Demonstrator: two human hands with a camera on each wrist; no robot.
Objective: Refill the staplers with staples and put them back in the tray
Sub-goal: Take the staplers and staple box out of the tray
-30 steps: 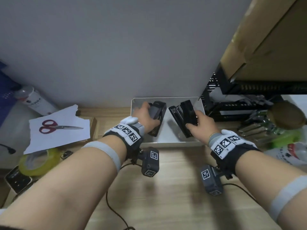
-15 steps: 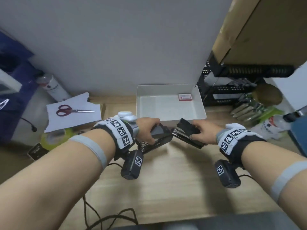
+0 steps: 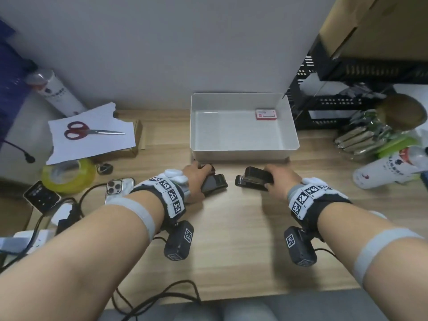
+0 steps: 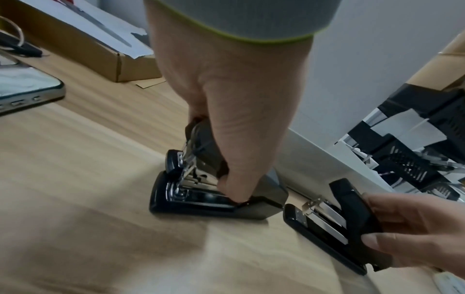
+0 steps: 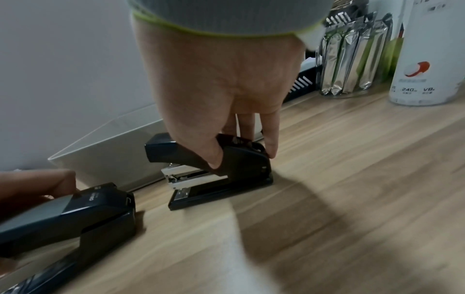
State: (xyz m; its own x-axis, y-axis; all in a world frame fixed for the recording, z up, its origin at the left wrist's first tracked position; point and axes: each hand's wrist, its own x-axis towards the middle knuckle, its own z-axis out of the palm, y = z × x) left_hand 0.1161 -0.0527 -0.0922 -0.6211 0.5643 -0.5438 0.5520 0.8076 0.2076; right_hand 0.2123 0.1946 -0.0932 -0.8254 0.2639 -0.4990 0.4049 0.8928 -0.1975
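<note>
My left hand [image 3: 196,179] grips one black stapler [image 3: 214,185], right hand [image 3: 281,181] grips other stapler [image 3: 253,181] (both on desk [image 3: 231,239]), near white tray [image 3: 243,154].

both bare forearms reach forward side by side, each wearing a pale band and a black wrist strap with white coded tags. the left hand [image 3: 195,179] is palm down, its fingers curled round a black-and-grey plastic stapler [image 3: 214,184]. the right hand [image 3: 281,181] is palm down too, thumb and fingers pinching a black metal-railed stapler [image 3: 253,181] from above.
</note>
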